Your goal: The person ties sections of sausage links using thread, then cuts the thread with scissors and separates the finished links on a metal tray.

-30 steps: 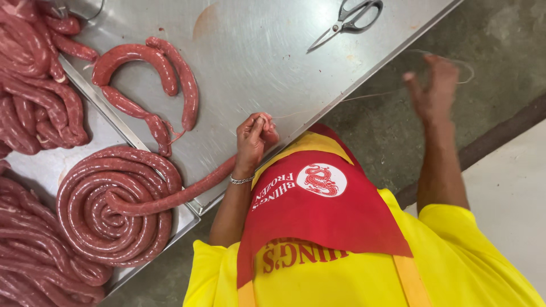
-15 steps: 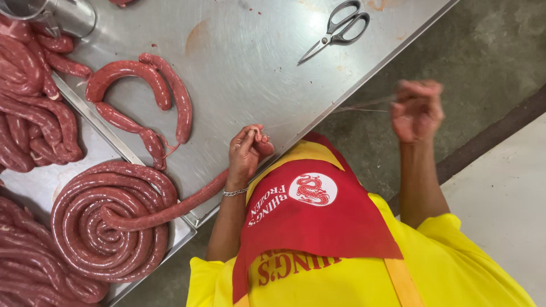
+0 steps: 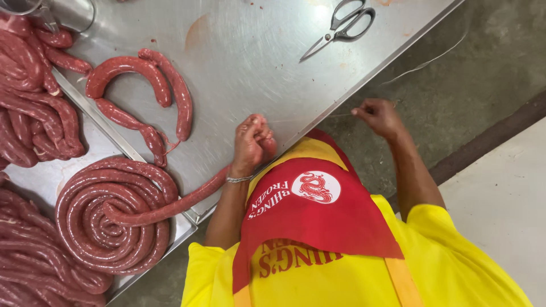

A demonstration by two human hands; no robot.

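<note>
The sausage (image 3: pixel 187 202) runs from a coil in the tray (image 3: pixel 40 176) at near left, over the tray's rim and up to the near edge of the steel table (image 3: pixel 256 57). There the left hand (image 3: pixel 253 142) has its fingers curled tight round the sausage's end. A thin string (image 3: pixel 318 117) stretches from that fist rightward to the right hand (image 3: pixel 378 116), which pinches it between thumb and fingertips, off the table's edge. A second ago the right hand was flung out farther right with fingers spread; now it is drawn in and closed, and the string looks taut, so the tie on the end appears to be pulled snug. Tied links (image 3: pixel 142 96) lie farther left on the table, and scissors (image 3: pixel 341 28) lie at the far right.
</note>
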